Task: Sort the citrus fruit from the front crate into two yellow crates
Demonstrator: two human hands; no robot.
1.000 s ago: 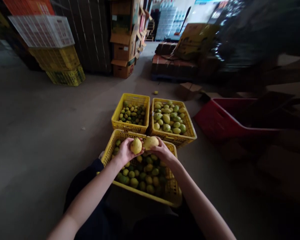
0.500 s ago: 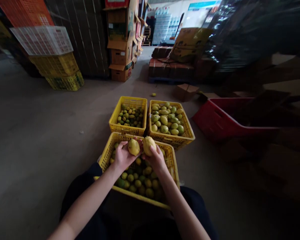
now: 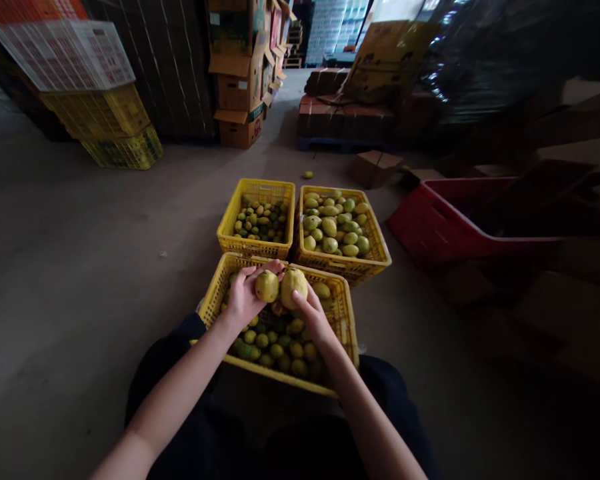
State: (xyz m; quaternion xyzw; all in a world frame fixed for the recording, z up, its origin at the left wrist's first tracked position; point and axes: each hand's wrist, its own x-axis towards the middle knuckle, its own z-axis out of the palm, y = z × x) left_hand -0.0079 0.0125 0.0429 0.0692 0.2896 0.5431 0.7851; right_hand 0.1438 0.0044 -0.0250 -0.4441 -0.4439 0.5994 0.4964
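Observation:
Over the near yellow crate point(image 3: 351, 327) my two hands are close together, each with a yellow-green fruit. My left hand point(image 3: 243, 297) cradles a rounder fruit point(image 3: 267, 286) on its palm and fingers. In my right hand point(image 3: 314, 312) is a larger, paler fruit point(image 3: 293, 288), with the thumb across its front. The two fruits are side by side, nearly touching. Beneath them, green and yellow fruits point(image 3: 276, 351) lie in the near crate. Beyond it stand a left crate point(image 3: 255, 248) of small fruits and a right crate point(image 3: 344, 267) of larger ones.
A red bin point(image 3: 430, 227) stands at the right beside cardboard. Stacked white and yellow crates point(image 3: 100, 113) are at the left. Cardboard boxes point(image 3: 237, 100) are piled farther back. One loose fruit point(image 3: 307, 175) lies on the floor beyond the crates.
The view has tipped slightly downward. The larger fruit in my right hand has moved a little left, closer to the fruit in my left hand, and my left fingers are stretched further out behind them.

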